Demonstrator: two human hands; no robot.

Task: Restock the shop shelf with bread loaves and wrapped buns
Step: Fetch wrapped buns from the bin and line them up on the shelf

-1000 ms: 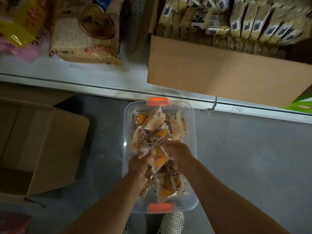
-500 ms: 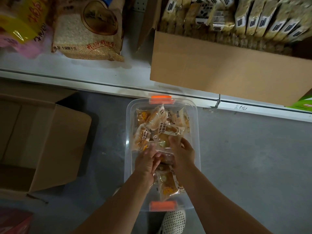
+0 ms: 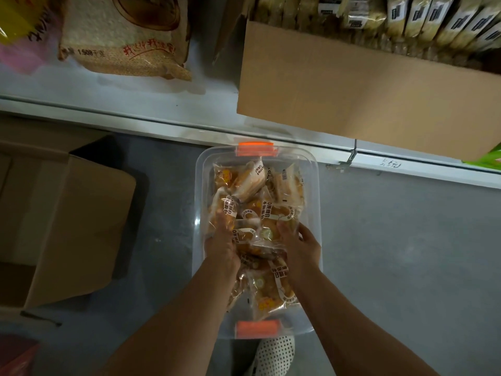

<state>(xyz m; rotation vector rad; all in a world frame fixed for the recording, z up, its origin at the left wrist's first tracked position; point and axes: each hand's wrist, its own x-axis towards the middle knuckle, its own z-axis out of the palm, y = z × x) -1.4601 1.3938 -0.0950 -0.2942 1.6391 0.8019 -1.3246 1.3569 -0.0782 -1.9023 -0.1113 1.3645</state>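
Both your left hand [image 3: 221,246] and right hand [image 3: 298,244] curl around clear-wrapped golden buns [image 3: 260,221] mid-tub, in the clear plastic tub [image 3: 199,213] on the floor; slippery wrappers could slide free if you lift too many.

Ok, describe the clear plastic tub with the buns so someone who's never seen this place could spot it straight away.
Find the white shelf edge running across the scene; on the grey floor just in front of it sits the tub. Unlike the brown cardboard boxes around it, it is see-through, has an orange handle at each end, and is full of wrapped buns.
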